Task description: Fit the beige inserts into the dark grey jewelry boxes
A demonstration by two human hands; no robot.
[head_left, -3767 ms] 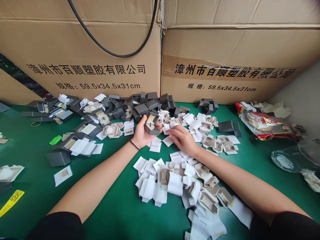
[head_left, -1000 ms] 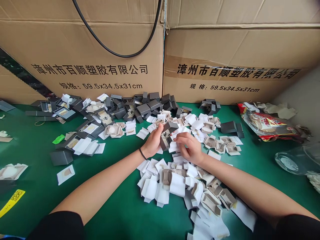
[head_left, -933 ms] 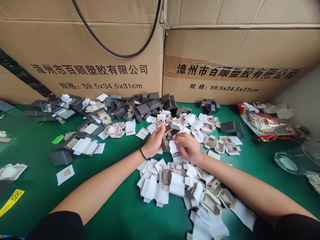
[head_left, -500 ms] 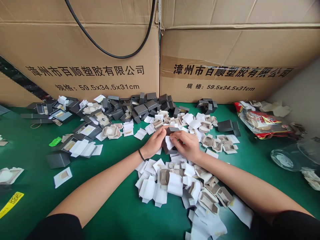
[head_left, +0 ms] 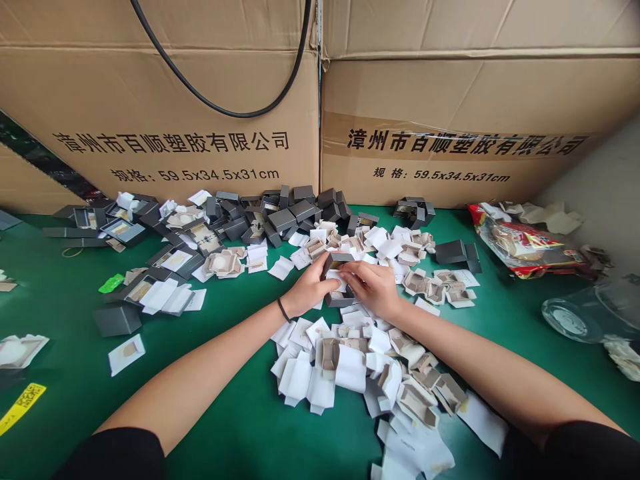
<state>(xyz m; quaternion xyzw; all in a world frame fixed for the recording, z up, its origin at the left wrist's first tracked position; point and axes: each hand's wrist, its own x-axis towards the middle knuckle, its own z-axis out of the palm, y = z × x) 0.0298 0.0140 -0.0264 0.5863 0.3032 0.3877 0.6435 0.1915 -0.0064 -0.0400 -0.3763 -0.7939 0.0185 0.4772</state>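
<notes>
My left hand [head_left: 306, 292] is closed around the left side of a small dark grey gift box [head_left: 340, 301], which has its lid tipped back. My left thumb reaches over the box's opening and presses on a folded white card insert [head_left: 343, 285]. From the right, my right hand [head_left: 374, 288] has its fingers bent together at the same insert, against the box; the fingertips are partly hidden. Folded white inserts [head_left: 350, 367] with grey-brown undersides lie in a heap just below both hands. More inserts [head_left: 390, 247] lie behind the right hand.
Many dark grey boxes [head_left: 285, 220] are piled along the back, before large cardboard cartons [head_left: 200, 100]. A black cable [head_left: 240, 115] hangs above. To the right lie a red food packet [head_left: 525, 247] and a clear container [head_left: 570, 320]. The table [head_left: 225, 400] is green.
The box has moved right and nearer me since the oldest frame. My right hand has brought a white insert from the pile into the box, and my left thumb now presses on it.
</notes>
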